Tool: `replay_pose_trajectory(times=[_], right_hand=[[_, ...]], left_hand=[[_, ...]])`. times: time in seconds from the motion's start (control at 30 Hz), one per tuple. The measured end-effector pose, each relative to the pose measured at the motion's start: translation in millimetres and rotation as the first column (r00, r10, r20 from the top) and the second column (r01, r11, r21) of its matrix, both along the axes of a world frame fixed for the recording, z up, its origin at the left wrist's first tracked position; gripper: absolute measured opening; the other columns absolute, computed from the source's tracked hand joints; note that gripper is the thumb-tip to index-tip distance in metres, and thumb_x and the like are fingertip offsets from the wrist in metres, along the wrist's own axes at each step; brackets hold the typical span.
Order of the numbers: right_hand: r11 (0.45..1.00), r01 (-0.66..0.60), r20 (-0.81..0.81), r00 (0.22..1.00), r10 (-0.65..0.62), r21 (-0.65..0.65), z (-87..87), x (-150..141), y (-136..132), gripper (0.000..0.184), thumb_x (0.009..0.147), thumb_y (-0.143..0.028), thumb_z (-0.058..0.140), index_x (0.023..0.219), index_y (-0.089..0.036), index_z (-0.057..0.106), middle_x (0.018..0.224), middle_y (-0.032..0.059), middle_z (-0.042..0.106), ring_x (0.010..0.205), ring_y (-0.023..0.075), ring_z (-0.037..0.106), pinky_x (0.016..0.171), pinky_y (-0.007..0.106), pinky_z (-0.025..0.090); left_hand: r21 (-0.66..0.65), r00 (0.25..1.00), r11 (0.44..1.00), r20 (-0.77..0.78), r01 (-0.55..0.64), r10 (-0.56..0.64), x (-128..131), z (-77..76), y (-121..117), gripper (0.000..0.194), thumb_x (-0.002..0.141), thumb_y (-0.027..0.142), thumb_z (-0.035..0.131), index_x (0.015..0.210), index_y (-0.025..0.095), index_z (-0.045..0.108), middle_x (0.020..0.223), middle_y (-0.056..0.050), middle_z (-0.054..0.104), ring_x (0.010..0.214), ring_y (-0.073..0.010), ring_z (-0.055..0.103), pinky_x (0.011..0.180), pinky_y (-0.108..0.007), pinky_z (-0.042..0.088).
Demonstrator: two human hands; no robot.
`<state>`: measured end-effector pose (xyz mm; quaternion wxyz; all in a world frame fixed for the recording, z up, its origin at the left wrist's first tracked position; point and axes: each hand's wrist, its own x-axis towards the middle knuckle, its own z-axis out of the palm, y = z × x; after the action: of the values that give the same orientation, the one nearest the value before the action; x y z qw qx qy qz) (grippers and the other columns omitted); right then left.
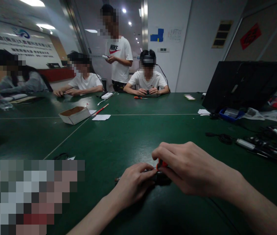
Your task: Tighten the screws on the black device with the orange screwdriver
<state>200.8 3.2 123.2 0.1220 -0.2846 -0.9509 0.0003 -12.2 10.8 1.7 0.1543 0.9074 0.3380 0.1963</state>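
My right hand (189, 168) is closed around the orange handle of a screwdriver (161, 163), seen only in part between thumb and fingers. Low over the table, my left hand (137, 181) bends its fingers onto a dark object (162, 179) that lies on the green surface. Both hands almost meet there, with the screwdriver's tip end close to the left fingertips. Most of the dark object is hidden under the hands, so its kind does not show. A small end of something dark (117, 179) sticks out left of my left hand.
The green table (114, 140) bears an open cardboard box (74, 116), white paper (101, 117), and another orange screwdriver (139, 97) across from me. A black monitor (248, 88), cables (224, 138) and tools (251, 145) are at right. Several people sit or stand beyond.
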Motion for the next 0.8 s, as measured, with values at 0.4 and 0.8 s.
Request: replay_pose_trajectory(times=[0.4, 0.8], right_hand=[[0.998, -0.002, -0.016, 1.000, 0.001, -0.069, 4.0, 0.8, -1.5, 0.013, 0.084, -0.015, 0.052, 0.096, -0.018, 0.047, 0.092, 0.0003, 0.057, 0.069, 0.0114, 0.048, 0.053, 0.025, 0.030], [0.989, 0.024, 0.040, 0.999, -0.030, 0.147, -4.0, 1.3, 3.4, 0.012, 0.096, -0.031, 0.044, 0.090, -0.022, 0.050, 0.074, -0.0018, 0.054, 0.057, 0.0120, 0.045, 0.049, 0.027, 0.021]], left_hand=[[0.006, 1.000, 1.000, -0.005, 0.004, -0.004, -0.8, -5.6, 1.2, 0.030, 0.090, 0.017, 0.056, 0.118, 0.025, 0.063, 0.114, -0.007, 0.063, 0.097, -0.0231, 0.061, 0.078, -0.032, 0.050], [0.015, 1.000, 1.000, 0.005, 0.005, -0.005, -0.6, -0.9, -0.4, 0.029, 0.087, 0.013, 0.056, 0.113, 0.024, 0.064, 0.105, -0.006, 0.063, 0.090, -0.0214, 0.061, 0.073, -0.030, 0.050]])
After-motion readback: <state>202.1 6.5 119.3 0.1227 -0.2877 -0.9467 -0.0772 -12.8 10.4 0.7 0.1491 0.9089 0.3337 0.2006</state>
